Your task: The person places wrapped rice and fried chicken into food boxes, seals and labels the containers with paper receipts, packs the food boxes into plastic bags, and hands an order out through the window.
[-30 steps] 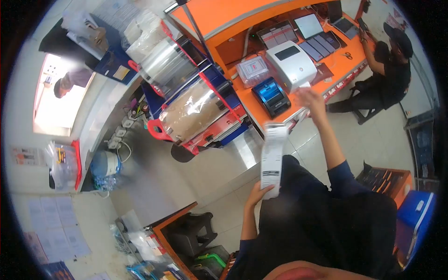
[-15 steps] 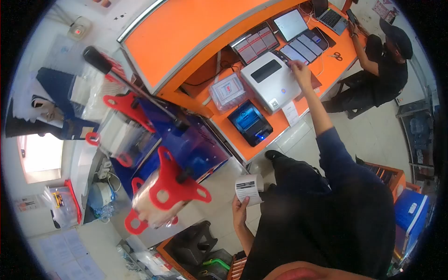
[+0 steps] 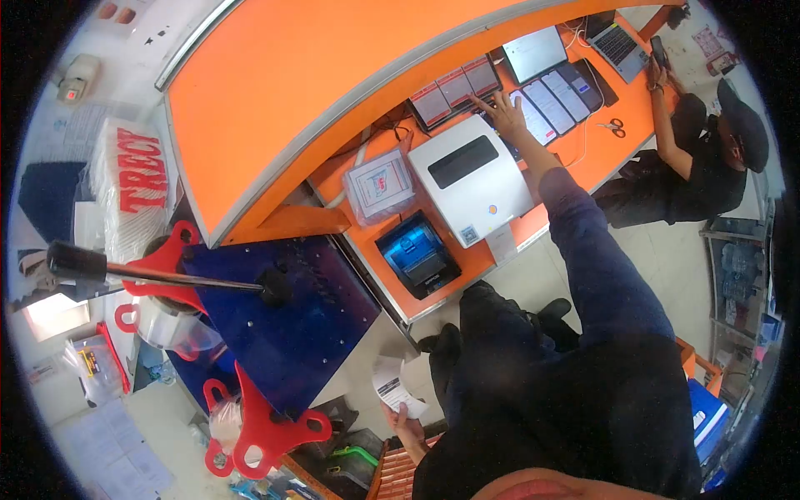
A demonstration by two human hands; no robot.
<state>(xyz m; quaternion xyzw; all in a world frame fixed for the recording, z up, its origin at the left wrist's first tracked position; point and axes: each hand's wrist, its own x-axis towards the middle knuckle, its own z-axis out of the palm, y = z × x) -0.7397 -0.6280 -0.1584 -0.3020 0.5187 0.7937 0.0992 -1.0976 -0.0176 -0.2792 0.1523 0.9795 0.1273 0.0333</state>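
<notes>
My left hand [image 3: 406, 427], low in the view, pinches a curling strip of printed paper, a receipt [image 3: 397, 388], by its lower edge. My right hand [image 3: 505, 115] reaches across the orange counter with its fingers spread. It hovers by the right edge of a tablet [image 3: 455, 93] with red and white panels on its screen; whether a fingertip touches the tablet I cannot tell. Several phones [image 3: 550, 102] with lit screens lie just right of this hand. Below it sits a white box-shaped machine [image 3: 468, 179] with a dark window. A black receipt printer [image 3: 417, 254] with a blue-lit top stands nearer.
A blue machine [image 3: 292, 325] with a long lever [image 3: 183, 277] and red brackets [image 3: 250, 425] stands to the left. Scissors [image 3: 614, 127] and laptops [image 3: 618, 47] are on the counter [image 3: 492, 265]. At the right a seated person [image 3: 704, 158] holds a phone.
My right hand has moved from the white machine's far right corner toward the tablet, its fingers spreading. The receipt in my left hand has turned and curled. The whole view has shifted.
</notes>
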